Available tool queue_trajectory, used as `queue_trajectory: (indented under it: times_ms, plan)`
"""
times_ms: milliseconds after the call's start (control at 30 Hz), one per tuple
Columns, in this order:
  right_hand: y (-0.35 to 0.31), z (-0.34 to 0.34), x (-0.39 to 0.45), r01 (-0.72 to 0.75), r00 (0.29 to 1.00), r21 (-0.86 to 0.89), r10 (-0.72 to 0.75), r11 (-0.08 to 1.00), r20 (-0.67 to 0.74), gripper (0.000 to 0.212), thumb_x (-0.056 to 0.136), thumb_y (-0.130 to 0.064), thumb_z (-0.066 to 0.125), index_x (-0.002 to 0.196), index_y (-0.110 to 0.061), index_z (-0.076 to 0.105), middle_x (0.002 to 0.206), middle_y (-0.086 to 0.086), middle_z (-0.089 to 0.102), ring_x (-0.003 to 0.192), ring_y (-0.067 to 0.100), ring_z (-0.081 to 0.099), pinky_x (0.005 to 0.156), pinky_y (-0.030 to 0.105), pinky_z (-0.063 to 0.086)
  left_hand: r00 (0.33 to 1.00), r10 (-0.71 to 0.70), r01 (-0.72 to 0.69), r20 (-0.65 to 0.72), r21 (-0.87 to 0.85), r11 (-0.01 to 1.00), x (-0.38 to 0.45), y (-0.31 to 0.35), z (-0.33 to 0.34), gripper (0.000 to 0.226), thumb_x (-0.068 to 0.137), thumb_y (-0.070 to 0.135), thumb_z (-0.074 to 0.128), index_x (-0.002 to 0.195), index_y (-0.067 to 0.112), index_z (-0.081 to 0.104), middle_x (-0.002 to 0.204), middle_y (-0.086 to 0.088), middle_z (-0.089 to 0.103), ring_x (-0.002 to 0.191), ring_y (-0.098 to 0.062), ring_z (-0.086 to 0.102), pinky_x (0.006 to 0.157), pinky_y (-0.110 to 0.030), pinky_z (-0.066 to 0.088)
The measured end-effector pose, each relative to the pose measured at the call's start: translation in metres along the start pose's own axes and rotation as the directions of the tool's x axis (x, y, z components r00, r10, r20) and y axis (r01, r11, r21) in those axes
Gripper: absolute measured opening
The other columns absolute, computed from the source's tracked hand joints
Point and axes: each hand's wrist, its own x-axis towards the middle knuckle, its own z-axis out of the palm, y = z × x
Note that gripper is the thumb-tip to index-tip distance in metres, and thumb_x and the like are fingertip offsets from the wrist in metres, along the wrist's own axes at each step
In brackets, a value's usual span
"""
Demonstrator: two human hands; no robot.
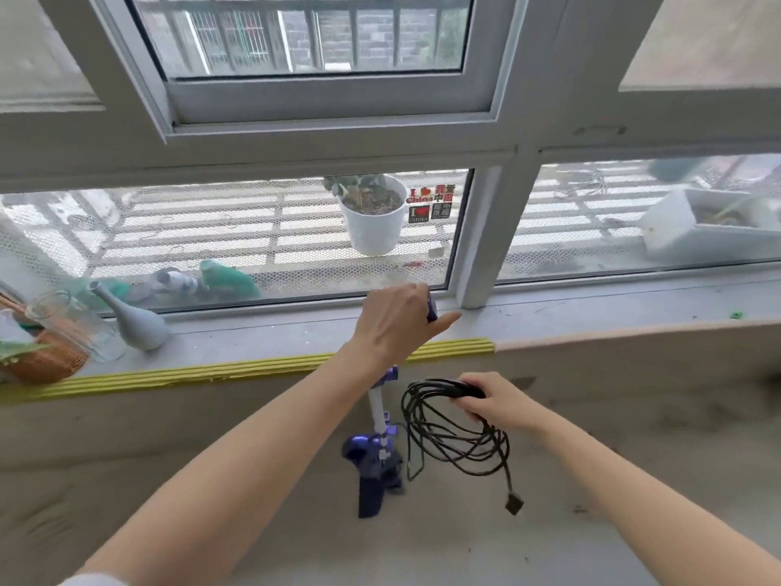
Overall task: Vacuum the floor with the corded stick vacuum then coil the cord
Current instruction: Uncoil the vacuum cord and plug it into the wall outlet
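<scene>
Left hand (395,319) grips vacuum handle (432,308); right hand (492,399) holds coiled cord (456,433).

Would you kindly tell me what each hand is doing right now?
Left hand: grips the vacuum handle.
Right hand: holds the coiled black cord.
</scene>
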Motion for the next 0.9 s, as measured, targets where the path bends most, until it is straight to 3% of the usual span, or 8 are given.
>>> queue_trajectory:
  times_ms: [167, 400, 467, 567, 633, 667, 767, 900]
  plan:
    - [0.038, -0.032, -0.033, -0.054, 0.996, 0.103, 0.061, 0.993, -0.070, 0.008, 0.090, -0.009, 0.059, 0.089, -0.001, 0.062, 0.062, 0.000, 0.056, 0.057, 0.011, 0.053, 0.063, 0.026, 0.043, 0.979, -0.204, 0.204, 0.012, -0.049, 0.978, 0.004, 0.063, 0.013, 0.042, 0.090, 0.065, 0.042, 0.078, 0.025, 0.045, 0.079, 0.011, 0.048, 0.071, -0.011, 0.045, 0.057, -0.028, 0.035]
    - [0.087, -0.085, -0.066, -0.089, 0.995, 0.115, 0.094, 0.989, -0.036, 0.008, 0.088, -0.011, 0.061, 0.088, -0.003, 0.062, 0.062, -0.001, 0.056, 0.056, 0.013, 0.055, 0.064, 0.029, 0.044, 0.831, -0.552, 0.493, -0.066, -0.372, 0.787, -0.007, 0.095, 0.039, 0.033, 0.091, 0.049, 0.055, 0.095, 0.017, 0.050, 0.086, 0.002, 0.060, 0.083, -0.023, 0.059, 0.063, -0.031, 0.042]
    - [0.094, -0.095, -0.072, -0.077, 0.997, 0.105, 0.077, 0.992, 0.002, 0.009, 0.089, -0.012, 0.061, 0.089, -0.004, 0.063, 0.060, -0.002, 0.056, 0.055, 0.011, 0.053, 0.063, 0.027, 0.043, 0.849, -0.493, 0.390, -0.191, -0.402, 0.828, -0.015, 0.107, 0.040, 0.044, 0.088, 0.039, 0.064, 0.119, 0.011, 0.049, 0.111, -0.006, 0.056, 0.106, -0.026, 0.053, 0.087, -0.038, 0.046]
    - [0.097, -0.102, -0.079, -0.046, 0.995, 0.072, 0.040, 0.996, 0.091, 0.007, 0.088, -0.011, 0.061, 0.089, -0.005, 0.065, 0.062, -0.002, 0.056, 0.057, 0.011, 0.050, 0.063, 0.026, 0.040, 0.880, -0.038, -0.008, -0.474, -0.095, 0.995, -0.033, 0.132, 0.041, 0.048, 0.087, 0.022, 0.062, 0.130, 0.010, 0.044, 0.128, -0.011, 0.051, 0.121, -0.027, 0.045, 0.106, -0.041, 0.037]
    - [0.095, -0.106, -0.084, -0.012, 0.988, 0.052, 0.003, 0.999, 0.155, 0.008, 0.088, -0.010, 0.062, 0.087, -0.002, 0.064, 0.060, -0.004, 0.056, 0.057, 0.011, 0.049, 0.062, 0.025, 0.038, 0.952, 0.126, -0.165, -0.281, -0.121, 0.979, -0.045, 0.153, 0.049, 0.047, 0.087, 0.017, 0.062, 0.130, 0.013, 0.045, 0.124, -0.007, 0.055, 0.115, -0.023, 0.050, 0.101, -0.039, 0.043]
    - [0.094, -0.109, -0.088, 0.003, 0.983, 0.052, -0.013, 0.999, 0.184, 0.006, 0.088, -0.009, 0.062, 0.086, -0.004, 0.064, 0.059, -0.006, 0.056, 0.057, 0.010, 0.049, 0.061, 0.023, 0.038, 0.991, 0.104, -0.119, -0.080, -0.214, 0.969, -0.051, 0.163, 0.056, 0.051, 0.087, 0.019, 0.062, 0.135, 0.015, 0.043, 0.128, -0.005, 0.054, 0.119, -0.022, 0.049, 0.104, -0.038, 0.041]
    - [0.088, -0.117, -0.100, 0.012, 0.972, 0.099, -0.035, 0.995, 0.234, 0.005, 0.089, -0.007, 0.060, 0.089, -0.004, 0.064, 0.061, -0.005, 0.053, 0.057, 0.008, 0.046, 0.057, 0.013, 0.036, 0.869, 0.000, 0.223, 0.495, -0.391, 0.893, -0.058, 0.173, 0.081, 0.060, 0.089, 0.033, 0.062, 0.142, 0.021, 0.037, 0.135, 0.001, 0.050, 0.125, -0.016, 0.045, 0.107, -0.030, 0.036]
    - [0.095, -0.125, -0.115, -0.011, 0.970, 0.102, -0.015, 0.995, 0.244, 0.010, 0.086, -0.006, 0.061, 0.095, -0.006, 0.065, 0.070, -0.003, 0.058, 0.063, 0.008, 0.050, 0.060, 0.013, 0.038, 0.818, 0.052, 0.319, 0.573, -0.528, 0.787, -0.056, 0.178, 0.095, 0.014, 0.093, 0.035, 0.059, 0.100, 0.023, 0.059, 0.087, 0.005, 0.062, 0.078, -0.010, 0.057, 0.066, -0.019, 0.043]
